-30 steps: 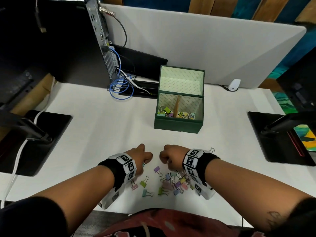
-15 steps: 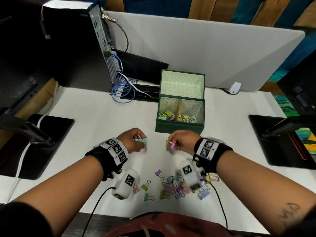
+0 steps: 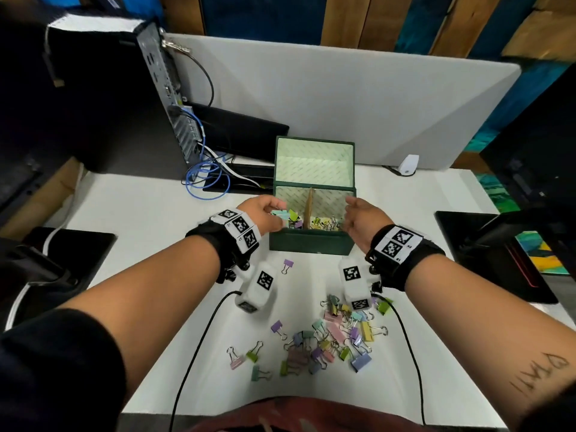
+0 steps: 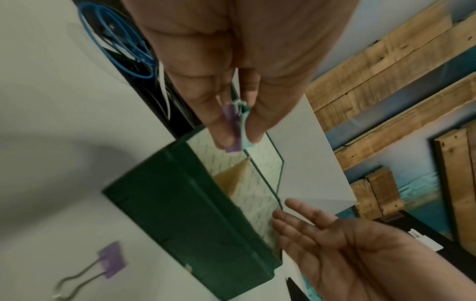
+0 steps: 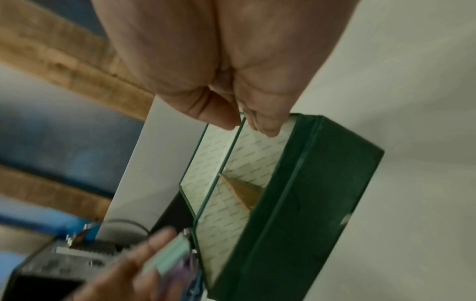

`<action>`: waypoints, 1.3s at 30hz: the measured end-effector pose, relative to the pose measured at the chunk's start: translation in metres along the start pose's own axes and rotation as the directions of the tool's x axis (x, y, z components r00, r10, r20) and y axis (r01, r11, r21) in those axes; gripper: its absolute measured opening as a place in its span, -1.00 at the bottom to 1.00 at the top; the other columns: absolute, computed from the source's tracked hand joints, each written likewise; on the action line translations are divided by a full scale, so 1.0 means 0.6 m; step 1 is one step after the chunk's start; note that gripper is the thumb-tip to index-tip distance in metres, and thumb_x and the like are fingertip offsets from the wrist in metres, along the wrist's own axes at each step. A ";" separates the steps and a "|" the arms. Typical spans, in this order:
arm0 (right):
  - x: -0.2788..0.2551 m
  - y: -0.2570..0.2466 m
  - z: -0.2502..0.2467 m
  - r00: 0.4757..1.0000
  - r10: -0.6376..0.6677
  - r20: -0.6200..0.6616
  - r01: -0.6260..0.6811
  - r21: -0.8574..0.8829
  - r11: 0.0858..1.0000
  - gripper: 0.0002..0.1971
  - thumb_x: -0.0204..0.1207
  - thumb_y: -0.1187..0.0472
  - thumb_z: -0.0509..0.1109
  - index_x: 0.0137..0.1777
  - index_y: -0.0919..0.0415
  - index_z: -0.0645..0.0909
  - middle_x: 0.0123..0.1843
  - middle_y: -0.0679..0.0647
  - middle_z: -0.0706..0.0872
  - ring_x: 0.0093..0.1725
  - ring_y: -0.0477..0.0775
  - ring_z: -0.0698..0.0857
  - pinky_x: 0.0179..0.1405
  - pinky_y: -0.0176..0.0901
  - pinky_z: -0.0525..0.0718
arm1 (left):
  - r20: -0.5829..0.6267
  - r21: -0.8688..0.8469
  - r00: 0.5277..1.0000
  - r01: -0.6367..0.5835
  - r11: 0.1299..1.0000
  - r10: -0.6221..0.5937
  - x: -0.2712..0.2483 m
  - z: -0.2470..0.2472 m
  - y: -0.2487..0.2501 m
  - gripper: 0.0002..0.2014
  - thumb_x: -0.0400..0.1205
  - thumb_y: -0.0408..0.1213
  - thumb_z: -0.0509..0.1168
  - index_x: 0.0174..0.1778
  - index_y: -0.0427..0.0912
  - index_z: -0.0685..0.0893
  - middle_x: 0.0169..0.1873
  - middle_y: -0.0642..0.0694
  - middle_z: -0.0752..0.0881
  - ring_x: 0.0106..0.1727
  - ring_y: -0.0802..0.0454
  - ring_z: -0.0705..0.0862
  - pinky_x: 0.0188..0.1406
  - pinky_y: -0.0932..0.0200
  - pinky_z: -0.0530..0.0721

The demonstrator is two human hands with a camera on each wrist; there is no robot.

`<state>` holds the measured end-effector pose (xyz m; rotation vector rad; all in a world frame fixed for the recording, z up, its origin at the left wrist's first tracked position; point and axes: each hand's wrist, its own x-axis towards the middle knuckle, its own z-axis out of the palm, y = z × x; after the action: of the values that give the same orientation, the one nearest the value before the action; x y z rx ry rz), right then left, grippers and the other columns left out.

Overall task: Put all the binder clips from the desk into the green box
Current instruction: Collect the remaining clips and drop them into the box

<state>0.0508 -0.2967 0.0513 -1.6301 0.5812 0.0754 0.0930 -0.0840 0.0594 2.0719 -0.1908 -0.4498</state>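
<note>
The green box (image 3: 311, 246) stands open mid-desk, with several coloured clips in both compartments. My left hand (image 3: 276, 210) hovers over its left compartment and pinches a mint and a purple binder clip (image 4: 235, 130) between thumb and fingers. My right hand (image 3: 349, 213) is over the box's right end, fingers straight, palm empty (image 4: 335, 234). A pile of pastel binder clips (image 3: 336, 341) lies near the desk's front edge. One purple clip (image 3: 287, 265) lies alone just before the box.
A computer tower (image 3: 162, 98) and a coiled blue cable (image 3: 205, 179) stand back left. Black pads lie at the left (image 3: 62, 260) and right (image 3: 486, 254). A white divider (image 3: 343, 104) closes off the back. Black wrist cables (image 3: 193, 347) trail over the desk.
Both hands rose from the pile and moved forward to the box. The right hand pinched a purple clip half a second ago and is now empty; the left still carries its clips.
</note>
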 end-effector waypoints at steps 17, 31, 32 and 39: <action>-0.052 0.057 0.066 0.808 0.129 0.575 0.500 -0.785 0.365 -0.57 0.52 0.25 0.31 0.40 0.09 0.50 0.46 0.09 0.50 0.41 0.13 0.50 0.41 -0.07 0.45 | 0.218 0.413 0.976 -0.097 0.905 0.006 -0.082 -0.007 -0.097 -0.74 0.52 -0.44 0.28 0.04 -0.04 0.67 -0.28 0.15 0.58 -0.39 0.40 0.52 -0.28 0.52 0.45; -0.093 0.114 0.138 0.522 0.231 0.821 0.843 -0.538 0.005 -0.42 0.42 -0.16 0.40 0.44 -0.15 0.41 0.41 0.09 0.42 0.35 0.21 0.44 0.24 0.07 0.56 | 0.614 0.591 0.773 -0.317 0.741 -0.159 -0.213 0.009 -0.198 -0.31 0.37 -0.15 0.49 0.41 0.28 0.42 0.24 -0.04 0.40 0.21 -0.04 0.56 0.22 0.16 0.57; -0.098 0.116 0.138 0.491 0.228 0.841 0.864 -0.503 -0.008 -0.46 0.42 -0.09 0.42 0.41 -0.14 0.44 0.39 0.09 0.44 0.33 0.21 0.46 0.20 0.06 0.58 | 0.633 0.594 0.757 -0.341 0.729 -0.162 -0.212 0.014 -0.195 -0.30 0.38 -0.16 0.49 0.42 0.30 0.40 0.29 -0.05 0.38 0.28 -0.05 0.51 0.29 0.10 0.55; -0.114 0.131 0.132 0.463 0.178 0.868 0.876 -0.479 0.061 -0.68 0.46 0.15 0.40 0.22 0.02 0.61 0.21 0.16 0.54 0.19 0.24 0.51 0.08 0.05 0.60 | 0.668 0.624 0.732 -0.457 0.634 -0.130 -0.198 0.043 -0.188 -0.49 0.47 -0.23 0.39 0.35 0.15 0.53 0.37 -0.09 0.39 0.31 -0.12 0.46 0.30 -0.04 0.55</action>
<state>-0.0182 -0.2020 -0.0070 -2.6830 -1.0819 0.8848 -0.0315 -0.0091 -0.0206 2.5663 -1.2156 -1.1438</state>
